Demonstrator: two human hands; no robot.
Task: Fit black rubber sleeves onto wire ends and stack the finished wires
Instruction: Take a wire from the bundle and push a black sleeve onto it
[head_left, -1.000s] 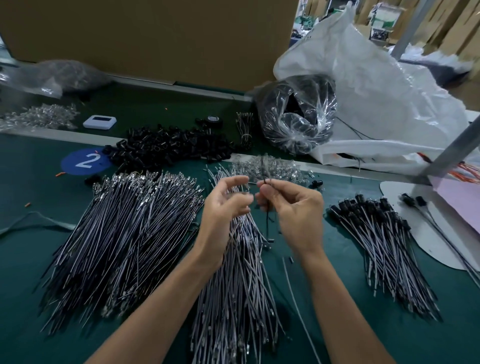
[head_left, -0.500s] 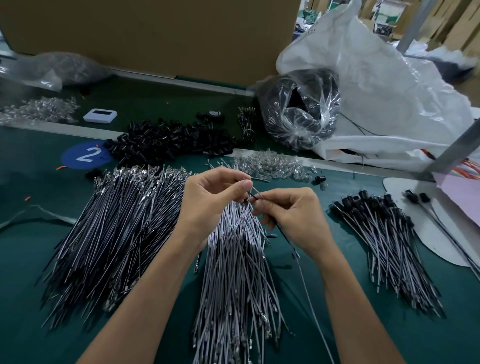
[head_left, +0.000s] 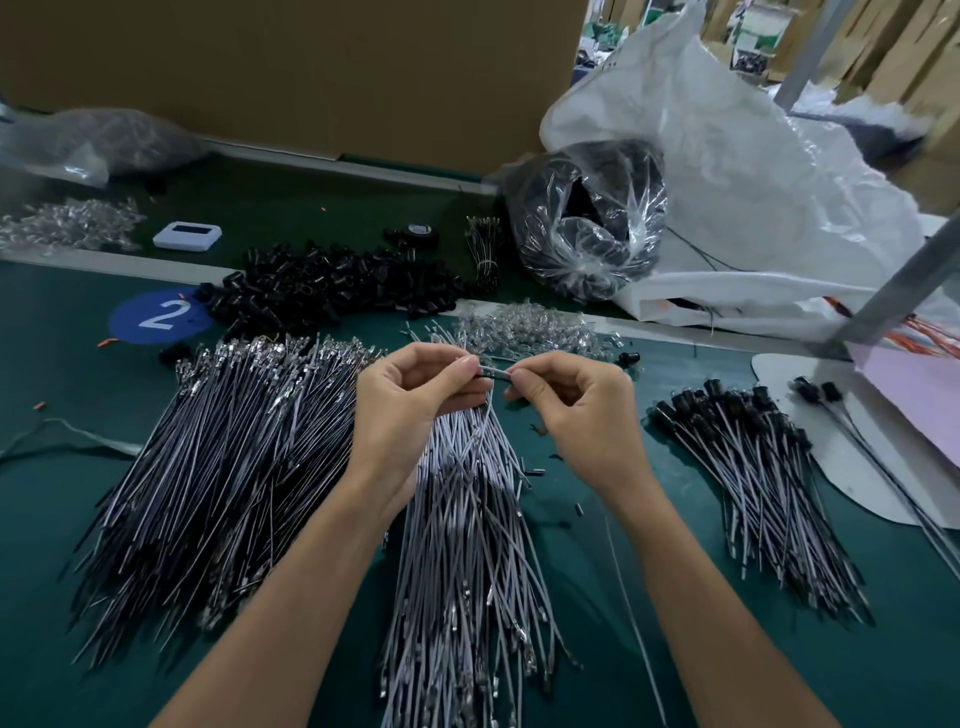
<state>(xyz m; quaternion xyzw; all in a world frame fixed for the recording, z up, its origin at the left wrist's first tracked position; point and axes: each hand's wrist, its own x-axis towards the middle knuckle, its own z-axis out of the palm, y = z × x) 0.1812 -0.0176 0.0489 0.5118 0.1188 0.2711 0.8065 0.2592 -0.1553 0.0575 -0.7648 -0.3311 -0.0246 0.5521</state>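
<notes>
Pinched one wire (head_left: 496, 372) at two points: between the curled thumb and fingers of the left hand (head_left: 410, 410), and between the curled thumb and fingers of the right hand (head_left: 576, 410). Placed both pinches close together, with only a short light stretch of wire showing across the gap. Could not tell whether a sleeve sat on the gripped end. Held both hands above the far end of the middle wire pile (head_left: 467, 545), at the centre of the green table (head_left: 52, 571).

Found the left wire pile (head_left: 218, 467) fanned from the near left edge toward the centre, metal terminals at its far end. Found the stack of sleeved wires (head_left: 753, 478) toward the right edge, black caps bunched at its far end, well apart from the hands. Found the heap of black rubber sleeves (head_left: 332, 283) beyond the left wire pile, beside a blue disc (head_left: 156, 317) marked 2. Noted a scatter of clear parts (head_left: 524, 327) just beyond the hands, one loose sleeve (head_left: 629, 357) to its right, a white device (head_left: 187, 236) past the heap, and a clear bag (head_left: 587, 228) of dark contents against a white sack (head_left: 753, 182) at the far right corner.
</notes>
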